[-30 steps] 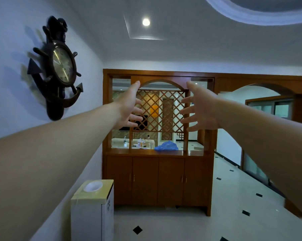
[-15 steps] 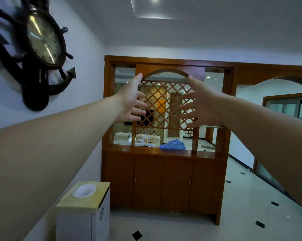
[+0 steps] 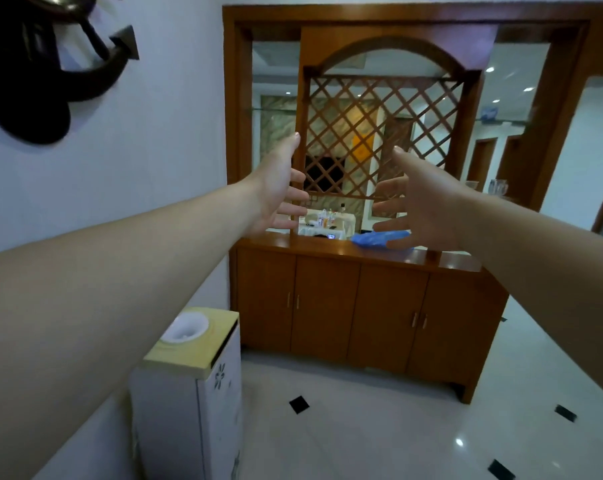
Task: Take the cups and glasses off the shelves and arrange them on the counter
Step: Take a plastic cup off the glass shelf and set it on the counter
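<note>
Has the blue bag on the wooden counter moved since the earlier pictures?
No. The blue bag lies on the counter just right of the lattice panel, as before. Only the camera has tilted down and come closer.

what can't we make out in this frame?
- Head view: glassware at the unit's right end, too small and half hidden behind the right hand's forearm.
- Wall clock: cut off by the top edge.
- Blue item on the counter: partly covered by the right hand.
- Left hand: empty.
</note>
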Available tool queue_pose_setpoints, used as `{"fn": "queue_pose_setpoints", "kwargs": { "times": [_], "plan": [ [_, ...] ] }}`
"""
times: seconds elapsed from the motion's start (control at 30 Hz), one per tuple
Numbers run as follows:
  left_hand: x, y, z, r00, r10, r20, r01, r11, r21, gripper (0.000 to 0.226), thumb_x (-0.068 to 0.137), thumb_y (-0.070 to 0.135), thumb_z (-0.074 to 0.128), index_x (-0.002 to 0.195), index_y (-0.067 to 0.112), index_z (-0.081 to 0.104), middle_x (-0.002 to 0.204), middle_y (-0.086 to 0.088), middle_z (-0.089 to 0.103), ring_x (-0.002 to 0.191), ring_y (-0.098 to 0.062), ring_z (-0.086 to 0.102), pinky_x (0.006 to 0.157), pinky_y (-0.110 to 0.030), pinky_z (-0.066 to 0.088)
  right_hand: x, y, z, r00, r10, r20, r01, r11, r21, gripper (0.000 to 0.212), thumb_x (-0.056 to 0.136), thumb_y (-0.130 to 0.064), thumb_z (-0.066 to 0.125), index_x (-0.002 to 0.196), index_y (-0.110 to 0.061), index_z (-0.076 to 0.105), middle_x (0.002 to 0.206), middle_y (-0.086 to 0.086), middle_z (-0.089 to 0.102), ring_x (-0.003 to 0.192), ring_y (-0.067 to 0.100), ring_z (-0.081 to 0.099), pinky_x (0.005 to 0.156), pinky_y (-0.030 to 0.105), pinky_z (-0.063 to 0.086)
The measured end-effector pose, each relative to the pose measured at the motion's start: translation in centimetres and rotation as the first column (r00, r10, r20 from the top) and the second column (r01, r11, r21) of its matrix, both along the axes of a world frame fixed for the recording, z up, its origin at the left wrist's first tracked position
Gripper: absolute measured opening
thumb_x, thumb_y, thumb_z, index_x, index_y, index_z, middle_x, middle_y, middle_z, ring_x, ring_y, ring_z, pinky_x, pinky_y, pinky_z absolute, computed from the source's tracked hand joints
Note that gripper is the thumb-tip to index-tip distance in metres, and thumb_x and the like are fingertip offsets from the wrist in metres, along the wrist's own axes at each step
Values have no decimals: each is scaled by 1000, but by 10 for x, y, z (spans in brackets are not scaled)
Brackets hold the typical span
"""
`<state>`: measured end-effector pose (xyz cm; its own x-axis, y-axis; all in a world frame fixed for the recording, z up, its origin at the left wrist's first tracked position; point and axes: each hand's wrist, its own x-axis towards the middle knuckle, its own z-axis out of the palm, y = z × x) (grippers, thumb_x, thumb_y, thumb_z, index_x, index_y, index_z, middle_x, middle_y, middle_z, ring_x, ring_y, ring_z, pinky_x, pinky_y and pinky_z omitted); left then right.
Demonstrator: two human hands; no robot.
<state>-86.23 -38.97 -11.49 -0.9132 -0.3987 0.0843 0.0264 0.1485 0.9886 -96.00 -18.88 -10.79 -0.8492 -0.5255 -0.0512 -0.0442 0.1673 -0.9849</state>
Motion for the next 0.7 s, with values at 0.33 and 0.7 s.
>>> {"fn": "queue_pose_setpoints", "kwargs": {
  "times": [0.33, 0.7],
  "plan": [
    [-135, -71, 9, 996, -86, -33, 85, 996, -23, 85, 96, 77, 28, 151, 14, 48, 147, -18, 57, 126, -36, 60, 112, -56, 44, -110, -68, 23, 995, -82, -64, 82, 997, -12, 76, 99, -71, 38, 153, -18, 44, 158, 18, 46, 140, 44, 48, 113, 64, 37],
    [-298, -131, 31, 975, -218, -47, 217, 976, -37, 84, 96, 75, 29, 149, 13, 48, 148, -18, 56, 129, -36, 58, 111, -56, 44, -240, -120, 41, 968, -241, -73, 241, 970, -10, 76, 99, -71, 36, 155, -20, 41, 160, 15, 45, 142, 43, 46, 113, 62, 37]
  ]
}}
